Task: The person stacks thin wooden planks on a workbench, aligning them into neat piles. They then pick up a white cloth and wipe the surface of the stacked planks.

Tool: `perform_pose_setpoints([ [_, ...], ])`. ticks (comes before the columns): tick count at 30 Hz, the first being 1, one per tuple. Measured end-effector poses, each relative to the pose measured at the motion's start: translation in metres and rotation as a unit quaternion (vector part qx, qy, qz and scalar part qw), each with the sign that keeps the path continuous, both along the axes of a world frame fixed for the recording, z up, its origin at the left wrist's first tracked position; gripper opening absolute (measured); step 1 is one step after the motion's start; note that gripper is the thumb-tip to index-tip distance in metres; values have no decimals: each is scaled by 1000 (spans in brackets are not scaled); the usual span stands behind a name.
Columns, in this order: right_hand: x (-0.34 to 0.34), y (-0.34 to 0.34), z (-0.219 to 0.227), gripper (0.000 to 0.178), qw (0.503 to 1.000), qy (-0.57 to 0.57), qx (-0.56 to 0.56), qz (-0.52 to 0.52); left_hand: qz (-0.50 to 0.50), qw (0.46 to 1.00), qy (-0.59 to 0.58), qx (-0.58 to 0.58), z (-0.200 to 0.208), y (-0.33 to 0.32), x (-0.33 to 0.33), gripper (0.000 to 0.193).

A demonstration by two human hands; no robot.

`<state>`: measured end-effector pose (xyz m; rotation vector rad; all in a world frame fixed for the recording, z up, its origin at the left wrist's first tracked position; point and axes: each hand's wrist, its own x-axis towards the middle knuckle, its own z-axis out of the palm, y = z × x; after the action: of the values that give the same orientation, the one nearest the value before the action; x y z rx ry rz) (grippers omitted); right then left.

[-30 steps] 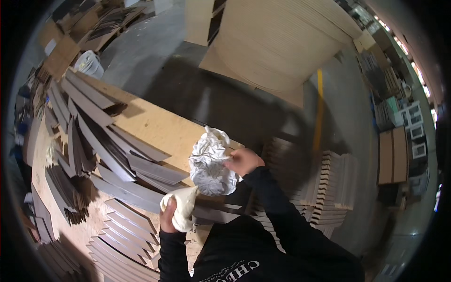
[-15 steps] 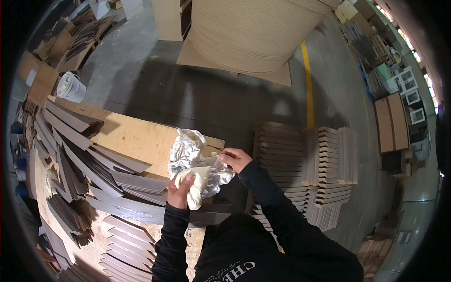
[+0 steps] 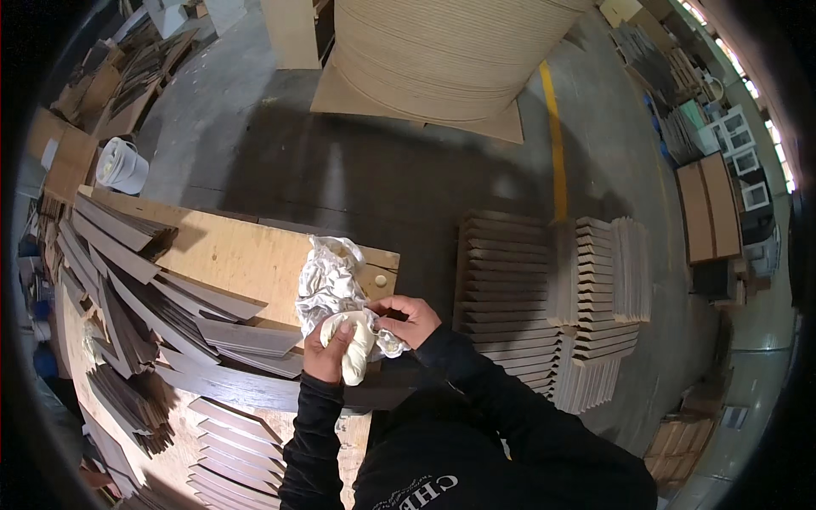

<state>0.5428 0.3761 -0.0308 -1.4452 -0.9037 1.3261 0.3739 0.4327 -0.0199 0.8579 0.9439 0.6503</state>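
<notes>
My left hand [image 3: 323, 359] is closed round a folded cream cloth [image 3: 358, 343], with the thumb pressed on top of it. Close on its right, my right hand [image 3: 413, 320] pinches a bit of shiny white crumpled cloth [image 3: 330, 274] beside the cream bundle. Most of that white cloth lies in a heap beyond my hands, on the plywood tabletop [image 3: 234, 251] near its right end. A loose end of it hangs under my right fingers. Whether the two cloths are joined is hidden by the folds.
Thin curved grey-brown strips [image 3: 246, 333] cover the left of the plywood, with several fanned pieces [image 3: 234, 450] nearer me. Stacked slats [image 3: 506, 263] stand to the right. A white bucket [image 3: 123, 166] is at far left. A huge cardboard roll [image 3: 450, 59] stands ahead, by a yellow floor line [image 3: 554, 144].
My right hand has come down and in toward my left, and the white cloth it had stretched out rightward is now gathered close. My left hand keeps its hold on the cream cloth.
</notes>
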Motion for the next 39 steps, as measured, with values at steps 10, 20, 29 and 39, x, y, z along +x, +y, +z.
perform_pose_setpoints([
  [10,-15,-3,-5,12,977,-185,41,-98,3,998,58,33,3,-14,0,26],
  [20,-12,-4,-16,14,980,-173,14,-100,62,998,31,7,10,-32,1,23],
  [29,20,-4,-53,15,988,10,-14,-155,184,955,-106,-206,9,-56,-28,43],
  [39,7,-20,-22,52,976,122,-26,-177,131,963,-96,-214,18,-50,-38,48],
])
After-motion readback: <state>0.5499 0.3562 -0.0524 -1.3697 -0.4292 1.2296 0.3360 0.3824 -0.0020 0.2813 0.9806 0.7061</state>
